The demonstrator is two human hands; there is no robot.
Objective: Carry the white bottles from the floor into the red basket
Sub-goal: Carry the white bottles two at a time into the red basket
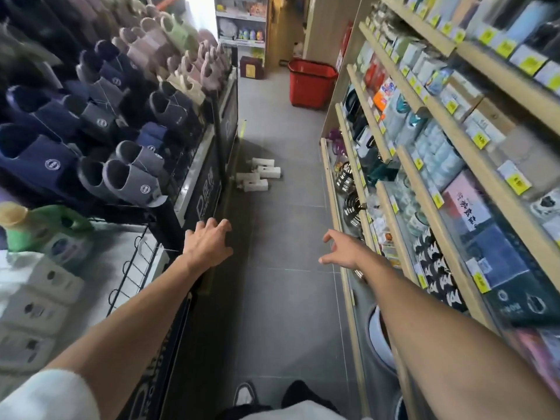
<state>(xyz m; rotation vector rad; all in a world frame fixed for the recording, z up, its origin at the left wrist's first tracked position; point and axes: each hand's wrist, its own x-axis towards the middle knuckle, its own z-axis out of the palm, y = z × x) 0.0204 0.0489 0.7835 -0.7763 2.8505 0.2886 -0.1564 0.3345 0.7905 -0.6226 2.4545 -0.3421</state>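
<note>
— Where are the white plastic bottles [258,174]?

— Lying on their sides in a small cluster on the grey tiled floor [285,268], at twelve o'clock from the person's feet, close against the base of the dark slipper rack [222,140].

— And the red plastic basket [309,83]?

— Farther down the aisle, near one o'clock, upright on the floor beside the end of the wooden shelves [424,153], well apart from the bottles.

— The hands?

— Both reach forward and hold nothing. The left hand [209,241], at eleven o'clock, has its fingers loosely bent, back upward. The right hand [342,250], at one o'clock, has its fingers spread apart and slightly curled.
</note>
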